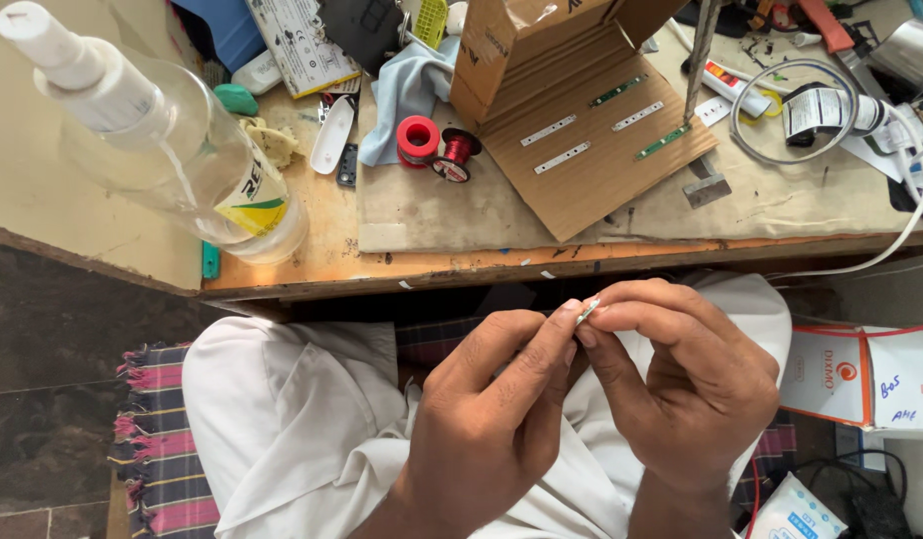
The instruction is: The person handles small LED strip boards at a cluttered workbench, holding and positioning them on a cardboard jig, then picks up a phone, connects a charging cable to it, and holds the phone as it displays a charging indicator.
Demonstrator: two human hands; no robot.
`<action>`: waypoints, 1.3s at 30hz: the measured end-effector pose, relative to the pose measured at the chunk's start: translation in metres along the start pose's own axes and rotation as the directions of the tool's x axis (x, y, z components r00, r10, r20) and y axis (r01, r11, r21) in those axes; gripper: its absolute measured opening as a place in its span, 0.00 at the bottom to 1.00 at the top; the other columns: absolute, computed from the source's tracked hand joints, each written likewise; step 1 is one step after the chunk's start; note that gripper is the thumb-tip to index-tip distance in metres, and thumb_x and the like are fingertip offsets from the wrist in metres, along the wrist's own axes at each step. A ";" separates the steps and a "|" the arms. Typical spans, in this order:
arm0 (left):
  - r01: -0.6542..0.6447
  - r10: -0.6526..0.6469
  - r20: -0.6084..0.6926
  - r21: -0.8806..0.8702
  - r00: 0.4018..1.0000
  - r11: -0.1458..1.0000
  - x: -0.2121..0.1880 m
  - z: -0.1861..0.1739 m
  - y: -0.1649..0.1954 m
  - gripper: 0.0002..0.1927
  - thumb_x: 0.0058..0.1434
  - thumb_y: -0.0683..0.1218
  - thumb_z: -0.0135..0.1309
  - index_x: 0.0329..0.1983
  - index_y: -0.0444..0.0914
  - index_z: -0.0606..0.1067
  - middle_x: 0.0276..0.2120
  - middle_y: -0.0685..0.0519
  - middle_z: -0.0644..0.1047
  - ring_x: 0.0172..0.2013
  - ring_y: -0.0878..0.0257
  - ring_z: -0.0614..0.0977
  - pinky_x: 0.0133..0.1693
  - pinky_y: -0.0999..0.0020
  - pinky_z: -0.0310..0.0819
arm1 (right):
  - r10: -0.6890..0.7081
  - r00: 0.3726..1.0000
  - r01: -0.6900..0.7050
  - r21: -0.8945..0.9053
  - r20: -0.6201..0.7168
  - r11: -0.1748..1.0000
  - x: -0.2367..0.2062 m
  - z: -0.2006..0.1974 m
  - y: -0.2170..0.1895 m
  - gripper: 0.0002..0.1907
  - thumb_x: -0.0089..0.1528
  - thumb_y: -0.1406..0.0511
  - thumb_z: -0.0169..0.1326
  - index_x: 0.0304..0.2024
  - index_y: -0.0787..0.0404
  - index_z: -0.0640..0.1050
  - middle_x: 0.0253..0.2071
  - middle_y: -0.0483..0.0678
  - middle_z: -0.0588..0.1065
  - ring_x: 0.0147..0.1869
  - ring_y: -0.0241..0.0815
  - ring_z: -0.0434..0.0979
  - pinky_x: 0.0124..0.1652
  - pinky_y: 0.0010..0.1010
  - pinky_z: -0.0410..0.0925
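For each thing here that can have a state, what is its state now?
Small strip: pinched between the fingers of both hands.
Left hand: closed on the strip.
Right hand: closed on the strip.
Cardboard box: open, flap laid flat.
Clear bottle: lying tilted, capped.
Red spools: wound, on the bench.

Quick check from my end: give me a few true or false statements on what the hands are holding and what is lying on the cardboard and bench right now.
1. Both hands pinch one small thin strip between their fingertips. True: the left hand and right hand meet on the small strip above the lap.
2. The cardboard flap is bare. False: several narrow strips lie on it, white ones and green ones.
3. A red wire spool sits beside a red tape roll. True.
4. The clear bottle stands right of the cardboard. False: it is at the bench's left end.
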State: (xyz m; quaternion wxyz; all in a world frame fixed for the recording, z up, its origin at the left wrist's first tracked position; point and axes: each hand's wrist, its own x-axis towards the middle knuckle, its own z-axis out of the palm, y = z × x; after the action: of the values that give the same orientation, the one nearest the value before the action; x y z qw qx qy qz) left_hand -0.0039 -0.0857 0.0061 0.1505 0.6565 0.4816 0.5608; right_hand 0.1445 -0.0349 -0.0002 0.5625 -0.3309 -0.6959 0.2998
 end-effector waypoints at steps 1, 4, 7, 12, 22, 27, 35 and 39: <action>0.001 -0.001 0.001 -0.005 1.000 1.000 0.000 0.000 0.000 0.19 0.67 0.33 0.58 0.62 0.32 0.74 0.45 0.47 0.77 0.42 0.57 0.85 0.44 0.68 0.82 | 0.000 1.000 0.000 -0.001 0.000 1.000 0.000 0.000 0.000 0.12 0.60 0.82 0.63 0.44 0.73 0.79 0.43 0.57 0.79 0.45 0.40 0.81 0.44 0.23 0.77; 0.002 -0.002 0.007 -0.021 1.000 1.000 0.000 0.000 -0.001 0.19 0.68 0.33 0.58 0.62 0.32 0.74 0.45 0.47 0.77 0.42 0.57 0.85 0.44 0.68 0.83 | 0.006 1.000 -0.006 -0.010 -0.012 1.000 0.000 0.001 -0.002 0.12 0.60 0.82 0.63 0.45 0.73 0.79 0.44 0.58 0.79 0.45 0.40 0.82 0.43 0.23 0.77; 0.001 -0.001 0.013 -0.037 1.000 0.999 0.000 0.000 -0.001 0.20 0.68 0.33 0.58 0.63 0.33 0.74 0.46 0.47 0.77 0.42 0.58 0.85 0.45 0.68 0.83 | 0.006 1.000 -0.007 -0.020 -0.027 1.000 -0.001 0.001 -0.004 0.12 0.60 0.82 0.64 0.45 0.73 0.79 0.44 0.58 0.79 0.45 0.39 0.81 0.42 0.22 0.77; -0.034 0.034 -0.001 -0.015 0.999 0.999 -0.001 0.000 -0.004 0.21 0.67 0.32 0.59 0.63 0.33 0.75 0.46 0.47 0.77 0.43 0.56 0.84 0.45 0.66 0.82 | -0.002 0.999 0.001 -0.024 -0.038 1.000 0.000 0.002 -0.005 0.12 0.61 0.81 0.64 0.45 0.73 0.78 0.44 0.59 0.79 0.45 0.39 0.81 0.41 0.21 0.76; -0.028 0.026 -0.032 -0.072 0.999 0.997 -0.001 0.004 -0.006 0.21 0.66 0.31 0.61 0.61 0.34 0.76 0.45 0.48 0.77 0.42 0.58 0.84 0.42 0.70 0.82 | -0.010 0.998 0.007 -0.053 -0.059 0.999 0.001 0.001 -0.008 0.11 0.59 0.81 0.64 0.43 0.73 0.78 0.43 0.58 0.79 0.42 0.38 0.81 0.35 0.17 0.73; -0.033 0.030 -0.041 -0.093 0.999 0.995 -0.001 0.005 -0.008 0.22 0.65 0.30 0.60 0.62 0.34 0.75 0.46 0.48 0.78 0.43 0.59 0.84 0.42 0.72 0.82 | -0.039 0.998 0.033 -0.128 -0.040 0.991 0.002 0.000 -0.009 0.11 0.60 0.80 0.65 0.43 0.72 0.79 0.42 0.57 0.79 0.40 0.35 0.81 0.30 0.14 0.70; -0.018 0.014 -0.037 -0.105 0.999 0.994 -0.001 0.008 -0.011 0.23 0.65 0.31 0.62 0.62 0.35 0.76 0.44 0.49 0.78 0.41 0.62 0.84 0.40 0.74 0.82 | 0.030 0.997 -0.044 -0.213 -0.068 0.976 0.006 0.001 -0.012 0.10 0.54 0.79 0.66 0.36 0.71 0.79 0.39 0.56 0.80 0.36 0.36 0.80 0.27 0.16 0.65; -0.003 -0.002 -0.044 -0.120 0.999 0.993 -0.002 0.010 -0.012 0.22 0.65 0.31 0.62 0.62 0.36 0.76 0.44 0.50 0.78 0.41 0.63 0.84 0.40 0.75 0.82 | -0.020 0.999 0.015 -0.139 -0.030 0.990 0.007 0.001 -0.012 0.10 0.59 0.79 0.65 0.41 0.70 0.79 0.43 0.55 0.79 0.40 0.36 0.81 0.33 0.17 0.73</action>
State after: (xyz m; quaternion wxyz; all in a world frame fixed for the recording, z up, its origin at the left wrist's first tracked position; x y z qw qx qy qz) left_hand -0.0002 -0.0777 -0.0074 0.1790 0.6339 0.4500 0.6030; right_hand 0.1407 -0.0362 0.0128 0.5515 -0.3675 -0.7092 0.2407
